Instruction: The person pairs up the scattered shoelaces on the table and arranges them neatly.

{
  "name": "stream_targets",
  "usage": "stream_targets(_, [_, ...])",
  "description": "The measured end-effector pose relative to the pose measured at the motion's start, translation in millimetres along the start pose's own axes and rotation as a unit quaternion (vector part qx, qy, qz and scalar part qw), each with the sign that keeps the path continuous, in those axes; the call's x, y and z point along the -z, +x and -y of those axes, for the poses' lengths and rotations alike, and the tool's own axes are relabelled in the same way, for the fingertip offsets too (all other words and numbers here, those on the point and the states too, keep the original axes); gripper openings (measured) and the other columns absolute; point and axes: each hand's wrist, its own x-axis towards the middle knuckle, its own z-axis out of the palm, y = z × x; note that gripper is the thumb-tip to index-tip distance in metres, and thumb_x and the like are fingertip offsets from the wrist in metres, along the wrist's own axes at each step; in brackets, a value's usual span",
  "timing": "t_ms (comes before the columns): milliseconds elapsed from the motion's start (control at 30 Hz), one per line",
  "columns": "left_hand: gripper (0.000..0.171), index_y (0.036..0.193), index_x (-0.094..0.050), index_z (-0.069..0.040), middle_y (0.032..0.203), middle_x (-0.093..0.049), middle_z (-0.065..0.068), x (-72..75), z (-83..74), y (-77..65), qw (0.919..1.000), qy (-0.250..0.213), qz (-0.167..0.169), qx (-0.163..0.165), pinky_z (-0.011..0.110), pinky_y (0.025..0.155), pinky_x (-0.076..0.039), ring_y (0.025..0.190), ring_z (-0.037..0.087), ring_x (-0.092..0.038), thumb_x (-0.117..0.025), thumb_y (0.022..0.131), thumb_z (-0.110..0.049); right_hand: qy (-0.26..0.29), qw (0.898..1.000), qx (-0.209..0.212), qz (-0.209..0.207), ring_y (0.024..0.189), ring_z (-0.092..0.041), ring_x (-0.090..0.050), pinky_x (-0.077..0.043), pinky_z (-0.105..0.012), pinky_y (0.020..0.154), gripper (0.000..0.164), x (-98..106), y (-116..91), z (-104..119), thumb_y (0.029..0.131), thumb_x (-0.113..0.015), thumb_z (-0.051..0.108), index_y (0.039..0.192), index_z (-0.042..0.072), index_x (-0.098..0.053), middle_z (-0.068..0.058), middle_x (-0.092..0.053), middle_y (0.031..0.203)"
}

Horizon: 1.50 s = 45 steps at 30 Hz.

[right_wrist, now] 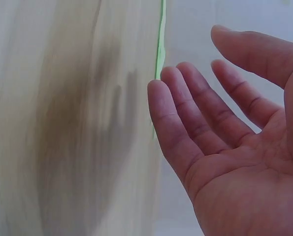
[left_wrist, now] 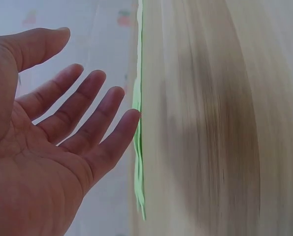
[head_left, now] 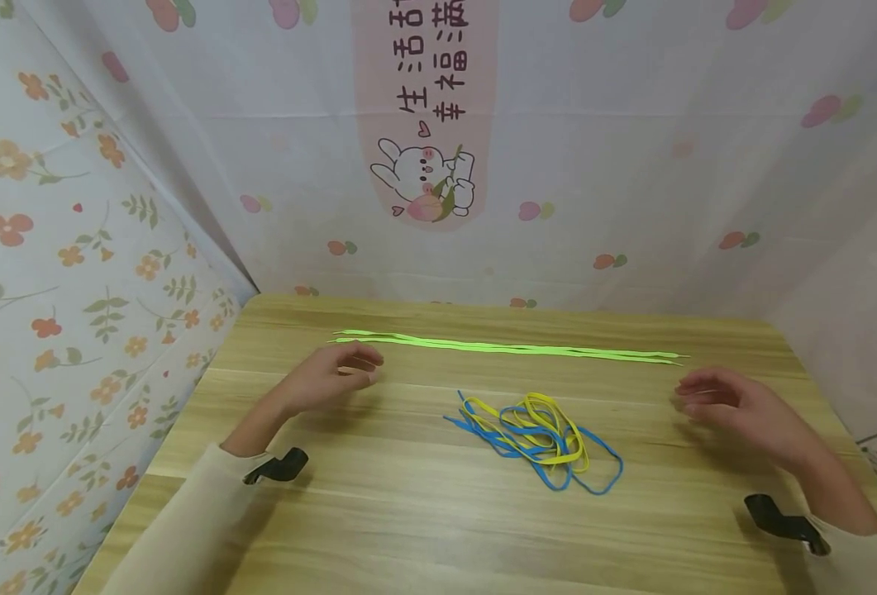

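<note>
Two neon yellow-green shoelaces [head_left: 512,349] lie nearly straight, side by side, at twelve o'clock on the wooden tabletop [head_left: 378,512], their tips almost level at each end. Nearer the middle, a blue shoelace [head_left: 498,442] and a yellow shoelace [head_left: 550,399] sit in one loose tangle, loops crossing over each other. Taking that tangle as the clock's centre, the left hand [head_left: 334,376] hangs towards ten o'clock, just beside the neon pair's end, and the right hand [head_left: 736,409] between two and three, a little off the other end. Both have their fingers gently bent and slightly fanned, thumbs apart, pinching nothing; shadows beneath suggest they're raised off the wood.

From where I stand, the neon pair looks easy to upset: a brush from the left fingers could skew it, since nothing weighs it down. The blue and yellow worry me more. I can't tell whether any knot hides in there, and a hard tug on one strand might cinch those loops tight, or drag both laces along together.
</note>
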Motion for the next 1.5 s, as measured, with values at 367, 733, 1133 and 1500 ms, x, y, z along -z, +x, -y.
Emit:
stream_targets(367, [0.032,0.136,-0.069,0.0,0.137,-0.069,0.022,-35.5,-30.8,8.5,0.9977,0.001,0.02,-0.065,0.053,0.107,-0.056,0.129,0.041,-0.067,-0.073,0.105,-0.006,-0.053,0.996,0.069,0.001,0.111,0.002,-0.068,-0.057,-0.018,0.086,0.034,-28,3,38,0.098,-0.081,0.0,0.131,0.005,-0.071,0.001,-0.075,0.122])
stream_targets(733, [0.035,0.135,-0.075,-0.007,0.133,-0.072,0.006,-75.8,-51.6,25.2,0.955,0.216,0.014,-0.203,0.046,0.103,-0.056,0.125,0.026,-0.068,-0.077,0.101,-0.011,-0.144,0.96,0.239,0.031,0.118,-0.003,-0.065,-0.056,-0.022,0.093,0.055,-65,11,71,0.078,-0.098,0.001,0.125,0.015,-0.073,0.0,-0.073,0.127])
stream_targets(1133, [0.045,0.146,-0.069,-0.006,0.145,-0.071,0.004,-114.0,-50.1,44.0,0.9737,0.133,0.092,-0.161,0.04,0.116,-0.048,0.139,0.022,-0.063,-0.078,0.103,-0.016,-0.079,0.963,0.223,0.127,0.122,-0.014,-0.069,-0.062,-0.039,0.093,0.056,-94,25,83,0.086,-0.096,0.01,0.136,0.014,-0.071,-0.001,-0.075,0.13])
stream_targets(1500, [0.039,0.141,-0.073,-0.007,0.134,-0.077,0.002,-124.9,-47.1,55.4,0.9746,0.132,0.112,-0.142,0.031,0.107,-0.053,0.127,0.016,-0.069,-0.079,0.103,-0.013,-0.108,0.966,0.169,0.164,0.113,-0.02,-0.07,-0.059,-0.037,0.086,0.05,-102,32,87,0.086,-0.094,0.005,0.129,0.019,-0.073,0.007,-0.074,0.127])
